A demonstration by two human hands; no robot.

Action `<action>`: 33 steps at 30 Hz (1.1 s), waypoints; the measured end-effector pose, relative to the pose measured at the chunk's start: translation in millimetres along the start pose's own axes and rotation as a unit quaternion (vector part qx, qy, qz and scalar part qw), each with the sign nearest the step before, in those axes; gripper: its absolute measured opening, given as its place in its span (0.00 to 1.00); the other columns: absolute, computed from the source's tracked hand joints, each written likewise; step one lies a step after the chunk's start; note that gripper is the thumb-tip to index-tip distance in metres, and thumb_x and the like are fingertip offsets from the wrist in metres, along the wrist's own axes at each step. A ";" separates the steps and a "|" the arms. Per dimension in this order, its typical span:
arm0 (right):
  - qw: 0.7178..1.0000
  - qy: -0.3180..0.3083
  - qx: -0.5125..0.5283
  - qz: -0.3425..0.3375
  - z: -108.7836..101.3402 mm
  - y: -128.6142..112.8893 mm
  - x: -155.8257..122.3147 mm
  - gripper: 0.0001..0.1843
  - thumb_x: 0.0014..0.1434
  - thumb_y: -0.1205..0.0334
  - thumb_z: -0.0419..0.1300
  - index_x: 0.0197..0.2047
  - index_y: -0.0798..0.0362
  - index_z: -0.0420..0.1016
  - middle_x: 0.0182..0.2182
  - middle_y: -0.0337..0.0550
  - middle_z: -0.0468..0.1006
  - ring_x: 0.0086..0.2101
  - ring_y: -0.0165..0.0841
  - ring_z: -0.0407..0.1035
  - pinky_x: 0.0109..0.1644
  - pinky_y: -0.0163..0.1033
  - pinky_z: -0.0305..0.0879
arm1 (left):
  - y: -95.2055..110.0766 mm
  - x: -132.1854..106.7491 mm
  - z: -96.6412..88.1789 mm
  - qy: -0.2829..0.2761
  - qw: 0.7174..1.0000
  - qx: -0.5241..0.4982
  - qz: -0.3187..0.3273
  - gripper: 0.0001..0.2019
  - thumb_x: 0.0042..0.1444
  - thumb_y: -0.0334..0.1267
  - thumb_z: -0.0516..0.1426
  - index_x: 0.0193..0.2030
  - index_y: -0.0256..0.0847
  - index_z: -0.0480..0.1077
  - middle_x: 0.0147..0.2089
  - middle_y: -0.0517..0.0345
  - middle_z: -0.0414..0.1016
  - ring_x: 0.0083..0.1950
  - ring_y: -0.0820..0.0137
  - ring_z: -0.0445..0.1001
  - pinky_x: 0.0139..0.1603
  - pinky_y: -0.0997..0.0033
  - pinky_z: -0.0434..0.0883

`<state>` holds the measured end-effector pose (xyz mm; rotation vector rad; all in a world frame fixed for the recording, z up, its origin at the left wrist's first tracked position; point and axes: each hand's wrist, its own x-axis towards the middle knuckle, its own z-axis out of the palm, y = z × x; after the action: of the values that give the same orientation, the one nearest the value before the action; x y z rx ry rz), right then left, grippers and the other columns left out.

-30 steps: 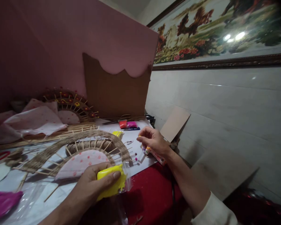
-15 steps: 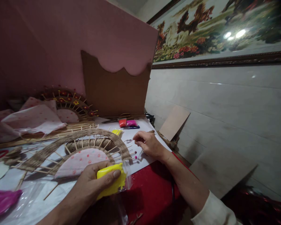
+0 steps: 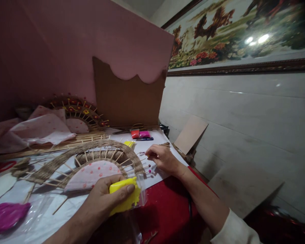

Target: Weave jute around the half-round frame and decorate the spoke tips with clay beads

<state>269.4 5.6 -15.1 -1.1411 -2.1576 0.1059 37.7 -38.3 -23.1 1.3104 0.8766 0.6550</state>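
The left hand (image 3: 105, 200) grips the yellow clay lump (image 3: 124, 197), near us. Just right and farther, the right hand (image 3: 164, 159) pinches the tip of a stick (image 3: 137, 162) poking right from the woven fan frame (image 3: 91, 147).

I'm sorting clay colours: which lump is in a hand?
The yellow lump, gripped by the left hand. The magenta lump lies untouched at the far left, and the red pack and pink pack sit at the back.

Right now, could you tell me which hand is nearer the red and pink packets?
Right. The right hand is just in front of the packets; the left hand, gripping yellow clay, is farther off, closer to the camera.
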 end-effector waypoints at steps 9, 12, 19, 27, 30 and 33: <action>1.000 0.000 -0.006 -0.007 -1.8 -3.1 0.0 0.07 0.54 0.75 0.56 0.32 0.55 0.72 0.28 0.42 0.75 0.30 0.31 0.67 0.35 0.36 0.61 | 5.8 -5.8 8.4 0.029 0.999 -0.016 0.000 0.17 0.41 0.51 0.63 0.24 0.38 0.67 0.18 0.60 0.72 0.19 0.74 0.66 0.21 0.75 0.56; 1.000 -0.003 -0.017 -0.016 -1.5 -2.4 0.4 0.06 0.58 0.69 0.56 0.30 0.55 0.72 0.28 0.43 0.75 0.30 0.32 0.67 0.35 0.37 0.61 | 5.4 -5.3 8.0 0.029 0.999 -0.018 -0.001 0.17 0.40 0.51 0.63 0.25 0.38 0.67 0.20 0.60 0.73 0.19 0.74 0.66 0.21 0.75 0.56; 1.000 0.015 0.002 0.000 1.3 -0.4 -0.1 0.10 0.51 0.78 0.55 0.31 0.54 0.69 0.28 0.41 0.73 0.29 0.31 0.66 0.33 0.35 0.61 | 2.4 -3.6 5.4 0.024 1.000 0.010 0.005 0.17 0.42 0.52 0.61 0.25 0.38 0.68 0.21 0.57 0.74 0.20 0.73 0.67 0.22 0.75 0.58; 1.000 0.013 -0.006 0.010 0.6 -0.3 -0.4 0.05 0.54 0.73 0.56 0.30 0.54 0.68 0.27 0.41 0.73 0.29 0.31 0.66 0.34 0.36 0.60 | 4.3 -5.9 7.6 0.032 0.999 -0.010 0.002 0.17 0.41 0.51 0.63 0.25 0.38 0.68 0.21 0.59 0.73 0.20 0.74 0.67 0.22 0.76 0.58; 1.000 0.015 0.003 0.010 1.7 1.7 -0.6 0.12 0.49 0.80 0.54 0.32 0.54 0.68 0.27 0.40 0.73 0.29 0.31 0.66 0.34 0.35 0.60 | 4.2 -6.3 8.1 0.037 0.999 -0.005 0.003 0.18 0.41 0.52 0.62 0.25 0.38 0.68 0.20 0.59 0.72 0.20 0.73 0.66 0.21 0.75 0.58; 1.000 0.009 0.010 -0.005 2.2 2.2 -0.7 0.13 0.49 0.80 0.53 0.33 0.54 0.70 0.28 0.40 0.73 0.30 0.30 0.66 0.33 0.34 0.61 | 2.0 -4.5 6.2 0.031 0.999 -0.003 0.005 0.18 0.41 0.52 0.62 0.25 0.38 0.68 0.21 0.59 0.73 0.20 0.73 0.67 0.21 0.75 0.58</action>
<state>269.8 6.9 -18.0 -1.1158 -2.1413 0.1126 40.7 -45.0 -20.2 1.2949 0.9196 0.7086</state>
